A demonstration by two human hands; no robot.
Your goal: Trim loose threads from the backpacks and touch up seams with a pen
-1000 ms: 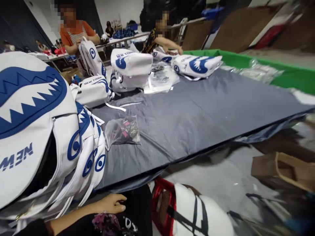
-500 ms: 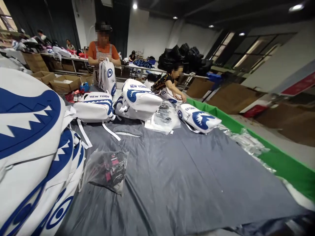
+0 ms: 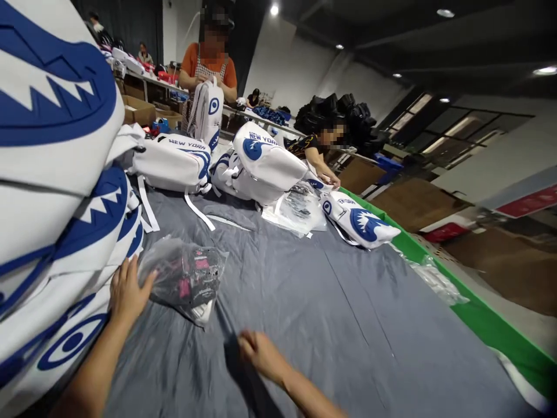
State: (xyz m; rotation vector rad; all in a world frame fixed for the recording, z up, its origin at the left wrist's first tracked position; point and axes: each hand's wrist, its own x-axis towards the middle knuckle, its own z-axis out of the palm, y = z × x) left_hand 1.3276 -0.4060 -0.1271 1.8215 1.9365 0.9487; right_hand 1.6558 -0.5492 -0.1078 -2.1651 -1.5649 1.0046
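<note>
My left hand [image 3: 129, 293] is open, its fingers apart, between a stack of white and blue backpacks [image 3: 76, 342] and a clear plastic bag [image 3: 185, 278] with dark and pink items inside. Its thumb is at the edge of the plastic bag and its fingers are against or close to the stack; exact contact cannot be made out. Over the grey cloth [image 3: 304, 302], my right hand [image 3: 263, 355] is closed with curled fingers, and nothing shows in it. The backpacks carry a jagged-tooth mouth and eye design.
Across the table, a person in orange [image 3: 209, 69] handles an upright white backpack [image 3: 208, 113]. Another person [image 3: 319, 157] leans over the far end. More backpacks [image 3: 270, 162] lie along the far side, near flat plastic bags [image 3: 298, 209]. A green border [image 3: 474, 319] runs along the right.
Both my hands have come into view from below, the left beside the stack and plastic bag, the right over the cloth. The view has shifted and tilted; the stacked backpacks look shifted too.
</note>
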